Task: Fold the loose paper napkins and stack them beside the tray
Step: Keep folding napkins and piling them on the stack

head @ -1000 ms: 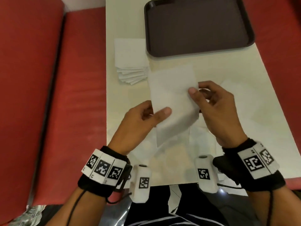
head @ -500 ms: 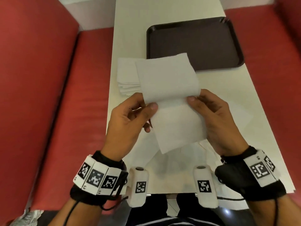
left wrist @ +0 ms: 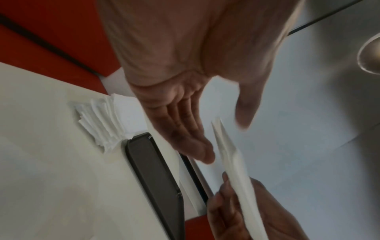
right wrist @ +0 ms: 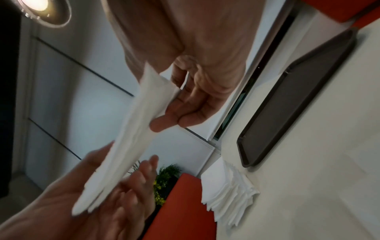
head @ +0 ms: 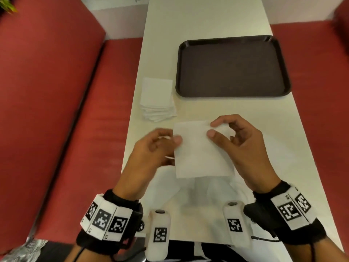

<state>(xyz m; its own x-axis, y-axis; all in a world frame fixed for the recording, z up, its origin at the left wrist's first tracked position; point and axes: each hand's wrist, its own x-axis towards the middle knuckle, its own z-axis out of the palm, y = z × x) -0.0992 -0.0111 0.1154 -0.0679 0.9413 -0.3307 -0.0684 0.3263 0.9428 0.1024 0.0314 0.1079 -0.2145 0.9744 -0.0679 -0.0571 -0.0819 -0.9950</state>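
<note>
A white paper napkin [head: 200,154], folded to a small square, hangs in the air over the near part of the table. My right hand [head: 212,128] pinches its far right corner between thumb and fingers. My left hand [head: 174,142] is at its left edge with the thumb above. In the left wrist view its fingers [left wrist: 185,129] are straight, and the napkin [left wrist: 232,162] stands edge-on in the gap beside the thumb. A stack of folded napkins [head: 157,99] lies left of the empty dark tray [head: 232,67]. Loose napkins [head: 198,197] lie flat under my hands.
The narrow white table [head: 198,19] runs away from me between a red bench on the left [head: 66,110] and another on the right [head: 321,72]. The tray takes the far right part of the table.
The napkin's raised far half has come down toward me, so it is now a smaller square. Both hands have dropped lower, and the left hand's grip has loosened.
</note>
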